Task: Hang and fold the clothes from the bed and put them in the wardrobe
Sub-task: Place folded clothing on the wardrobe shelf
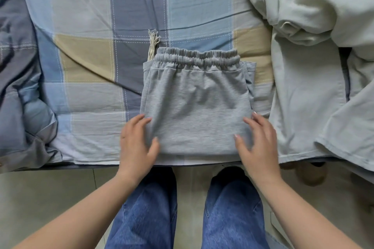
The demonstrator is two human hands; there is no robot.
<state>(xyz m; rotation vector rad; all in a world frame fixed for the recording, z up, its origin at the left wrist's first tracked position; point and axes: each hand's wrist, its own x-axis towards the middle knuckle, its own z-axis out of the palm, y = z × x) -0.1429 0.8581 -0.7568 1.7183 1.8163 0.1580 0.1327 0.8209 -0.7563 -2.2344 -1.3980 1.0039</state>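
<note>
Blue jeans (pixel 149 214) on the person's legs fill the near view, standing on a pale tiled floor (pixel 40 194) right at the edge of the bed (pixel 85 79). Just beyond the knees, a pair of grey sweatpants (pixel 194 107) lies folded into a neat, roughly square bundle near the bed's front edge. The fabric is soft heathered grey; the gathered elastic waistband sits on the far side of the bundle, and a frayed cream drawstring (pixel 153 43) pokes out past the waistband's left corner. The near edge of the bundle is a smooth, rounded fold.

The left hand (pixel 137 143) rests flat on the near left corner of the sweatpants, fingers spread and straight. The right hand (pixel 257 139) lies likewise on the near right corner, fingers extended, gripping nothing.

Under the sweatpants spreads a checked sheet in blue, grey and tan. To the right of the sweatpants a pale grey-green quilt (pixel 313 50) lies rumpled.
</note>
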